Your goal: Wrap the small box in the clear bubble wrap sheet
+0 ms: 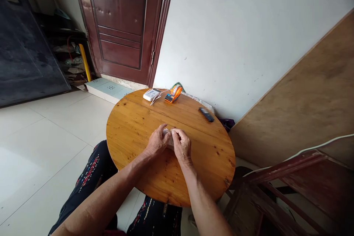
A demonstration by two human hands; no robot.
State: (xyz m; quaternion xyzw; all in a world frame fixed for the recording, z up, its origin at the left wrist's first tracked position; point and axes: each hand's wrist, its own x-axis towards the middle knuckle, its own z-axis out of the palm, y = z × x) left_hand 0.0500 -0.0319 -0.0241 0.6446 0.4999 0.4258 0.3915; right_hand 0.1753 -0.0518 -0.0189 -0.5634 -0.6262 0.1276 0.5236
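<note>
My bare left forearm [113, 188] slants from seven o'clock toward one, my bare right forearm [197, 191] from five toward eleven. My left hand [158, 141] lies back uppermost, fingers toward one. Near it, at three o'clock, my right hand [181, 144] curls, thumb and forefinger drawn close together.

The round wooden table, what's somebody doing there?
Someone is sitting at the round wooden table, with both bare hands on a small pale item. The left hand is at its left side and the right hand at its right. The hands cover too much to tell what it is. Farther back on the table are a white device and an orange tape dispenser.
</note>
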